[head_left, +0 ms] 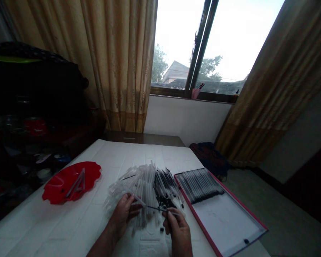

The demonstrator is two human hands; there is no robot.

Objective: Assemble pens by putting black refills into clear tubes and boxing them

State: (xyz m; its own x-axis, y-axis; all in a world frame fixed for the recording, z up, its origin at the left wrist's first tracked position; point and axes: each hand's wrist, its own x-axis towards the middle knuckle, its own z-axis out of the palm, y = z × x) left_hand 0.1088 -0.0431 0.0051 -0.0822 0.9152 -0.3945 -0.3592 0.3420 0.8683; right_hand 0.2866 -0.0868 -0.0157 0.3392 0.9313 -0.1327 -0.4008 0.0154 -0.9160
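My left hand point(124, 213) is shut on a clear plastic pen barrel point(137, 198), which slants right towards my other hand. My right hand point(177, 232) pinches a thin black pen refill point(156, 207), and its end meets the barrel's end. Just beyond my hands lies a heap of clear barrels point(140, 189), with a cluster of black refills point(164, 187) at its right side. To the right, a red-framed white tray point(224, 223) holds neat rows of pens point(200, 185). A scalloped red plate point(57, 189) on the left carries several clear barrels point(76, 185).
A white sheet point(64, 228) covers the table. Its far edge meets a brown wooden surface point(141, 138) below the window. A dark bag point(210, 159) sits beyond the tray. Cluttered dark shelves point(29, 142) stand on the left, and grey floor point(289, 210) lies to the right.
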